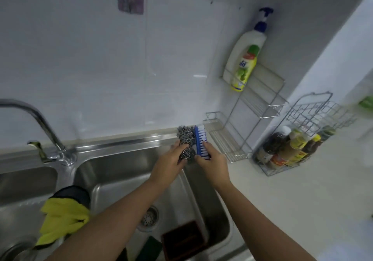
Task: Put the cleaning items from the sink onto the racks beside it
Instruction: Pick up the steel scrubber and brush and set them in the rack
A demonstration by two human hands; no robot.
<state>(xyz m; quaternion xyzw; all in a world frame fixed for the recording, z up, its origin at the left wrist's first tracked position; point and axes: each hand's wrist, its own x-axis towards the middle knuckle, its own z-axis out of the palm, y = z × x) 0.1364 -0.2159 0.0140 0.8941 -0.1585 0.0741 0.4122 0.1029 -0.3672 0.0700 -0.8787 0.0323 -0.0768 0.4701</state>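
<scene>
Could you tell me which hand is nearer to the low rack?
Right. The right hand, holding the brush, is just beside the low rack; the left hand, holding steel wool, is farther left.

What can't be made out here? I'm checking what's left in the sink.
Head view only:
- Green sponge: partly hidden by the left forearm, cut off by the bottom edge.
- Dark brown item beside it: too dim to identify.
- Bottles in the wire basket: labels blurred.
</scene>
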